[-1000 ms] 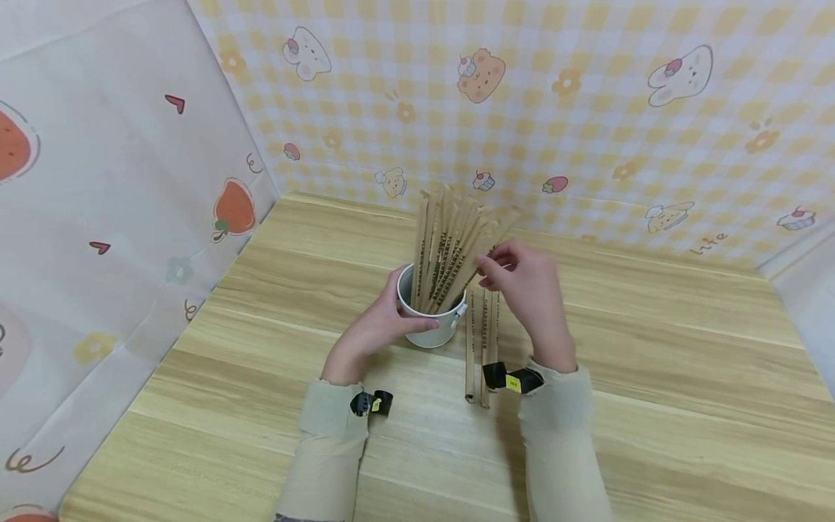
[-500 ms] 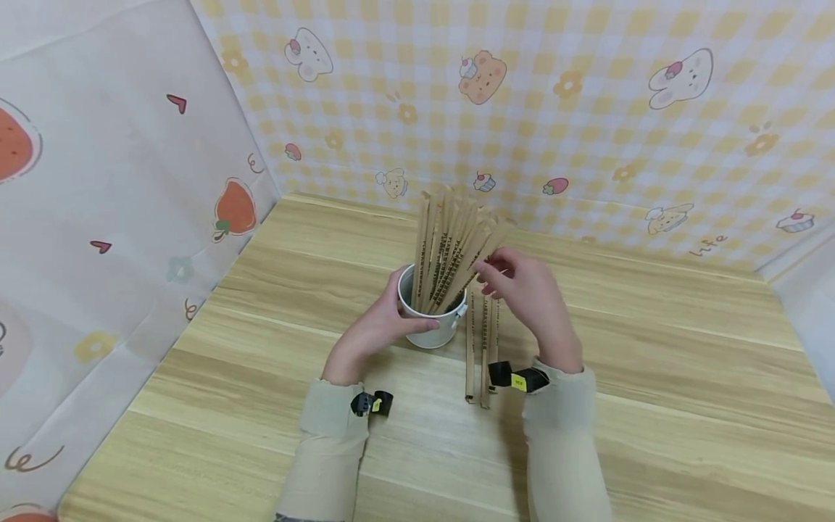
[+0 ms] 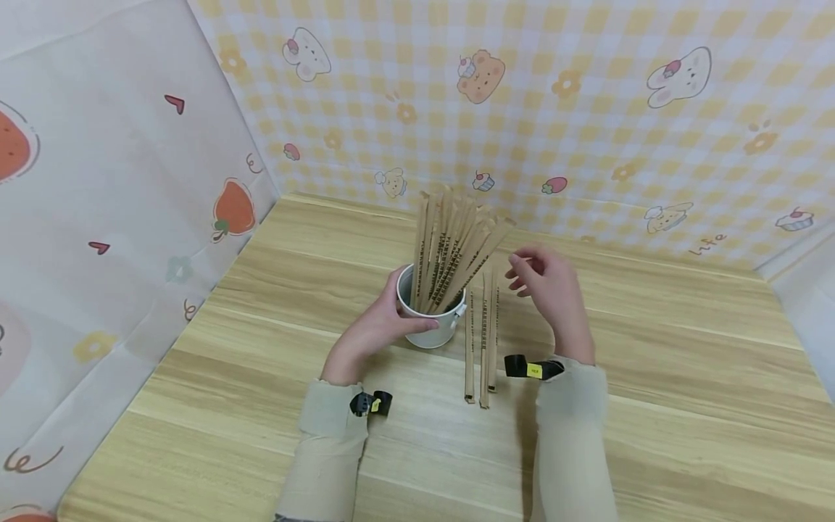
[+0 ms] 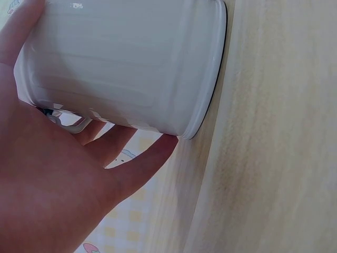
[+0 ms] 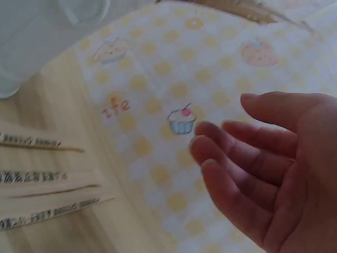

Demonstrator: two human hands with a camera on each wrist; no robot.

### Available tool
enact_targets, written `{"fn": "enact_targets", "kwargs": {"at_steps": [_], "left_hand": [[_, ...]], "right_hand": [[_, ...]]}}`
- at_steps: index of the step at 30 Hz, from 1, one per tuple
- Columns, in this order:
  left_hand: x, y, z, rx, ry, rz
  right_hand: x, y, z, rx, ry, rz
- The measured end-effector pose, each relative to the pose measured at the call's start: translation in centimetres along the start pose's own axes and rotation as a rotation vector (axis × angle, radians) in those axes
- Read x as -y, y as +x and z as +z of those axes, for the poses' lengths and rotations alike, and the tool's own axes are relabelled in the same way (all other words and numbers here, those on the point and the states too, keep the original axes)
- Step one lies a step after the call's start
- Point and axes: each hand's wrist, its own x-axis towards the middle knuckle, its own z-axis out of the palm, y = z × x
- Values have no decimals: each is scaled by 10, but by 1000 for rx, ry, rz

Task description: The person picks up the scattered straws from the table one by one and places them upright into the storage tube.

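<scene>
A small white metal bucket (image 3: 432,332) stands on the table, filled with a bundle of paper-wrapped straws (image 3: 450,246) printed in black. They fan out above its rim, some leaning right. My left hand (image 3: 378,322) grips the bucket from the left, thumb across the front; in the left wrist view its fingers wrap round the bucket wall (image 4: 116,63). Off to the right of the bundle hovers my right hand (image 3: 548,290), holding nothing, its fingers loosely bent. Beside the bucket, 3 wrapped straws (image 3: 484,348) lie lengthwise on the table.
The wood-grain table (image 3: 652,435) meets a yellow checked backdrop (image 3: 574,130) behind the bucket. A white printed sheet (image 3: 143,167) borders the table at left. Each sleeve cuff carries a small black camera, one on the right (image 3: 531,368).
My right hand has let go of a straw leaning at the bundle's right side and drawn away to the right. The left hand and bucket have stayed in place.
</scene>
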Motion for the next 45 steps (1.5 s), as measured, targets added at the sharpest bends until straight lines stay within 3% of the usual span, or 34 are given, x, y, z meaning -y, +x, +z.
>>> {"fn": "enact_targets", "kwargs": {"at_steps": [7, 12, 23, 36, 45], "left_hand": [[2, 1, 0, 3, -8, 3], [1, 0, 0, 6, -19, 6], [1, 1, 0, 4, -6, -3], [1, 0, 0, 4, -16, -8], [-1, 0, 0, 1, -11, -8]], "right_hand": [[-27, 9, 8, 112, -96, 111], [-39, 12, 14, 170, -211, 143], [-48, 11, 25, 237, -335, 180], [-46, 8, 39, 157, -421, 216], [-45, 9, 40, 175, -433, 238]]}}
